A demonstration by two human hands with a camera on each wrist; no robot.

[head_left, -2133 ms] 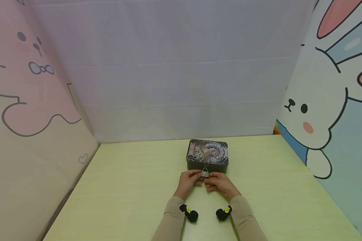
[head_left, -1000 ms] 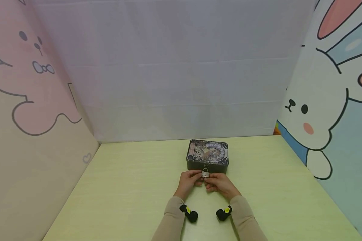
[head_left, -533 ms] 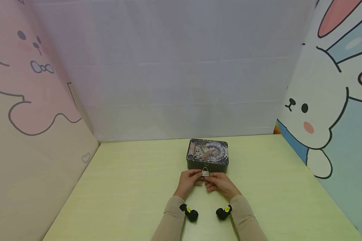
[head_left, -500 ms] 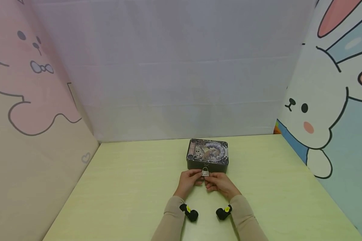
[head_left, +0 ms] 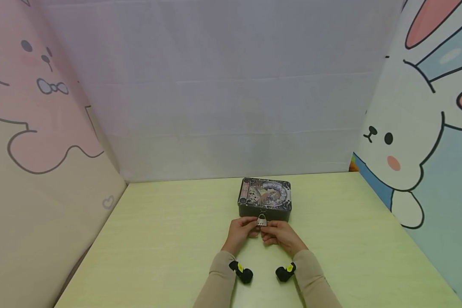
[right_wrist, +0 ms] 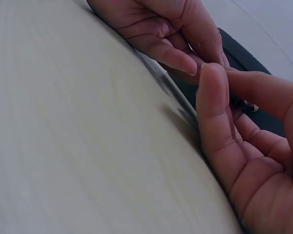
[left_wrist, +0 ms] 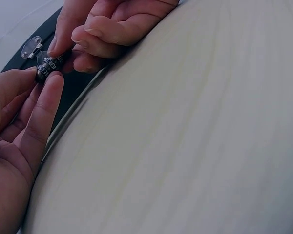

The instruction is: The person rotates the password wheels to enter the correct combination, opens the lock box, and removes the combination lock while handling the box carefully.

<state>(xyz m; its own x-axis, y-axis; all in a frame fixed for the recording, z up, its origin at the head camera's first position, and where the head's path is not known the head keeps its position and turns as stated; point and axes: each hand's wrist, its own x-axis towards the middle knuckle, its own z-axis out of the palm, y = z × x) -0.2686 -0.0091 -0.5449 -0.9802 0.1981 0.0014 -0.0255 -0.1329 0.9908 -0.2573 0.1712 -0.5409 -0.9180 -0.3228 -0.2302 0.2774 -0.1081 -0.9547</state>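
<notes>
A dark tin box (head_left: 265, 195) with an ornate printed lid sits closed toward the back of the table. At the middle of its front, a silver combination padlock (head_left: 262, 220) hangs by its shackle from a metal latch (left_wrist: 31, 47). My left hand (head_left: 239, 233) pinches the lock's left side between thumb and finger. From the other side, my right hand (head_left: 282, 235) pinches the lock's right end, its fingertips at the numbered dials (left_wrist: 50, 66) in the left wrist view. Fingers cover most of the lock in the right wrist view.
The pale yellow-green table (head_left: 158, 239) runs back to a white cloth wall (head_left: 215, 107). Cartoon-printed panels stand along both sides, a rabbit panel (head_left: 408, 149) on the right. Small black wrist cameras (head_left: 246, 276) are worn on both beige sleeves (head_left: 217, 278).
</notes>
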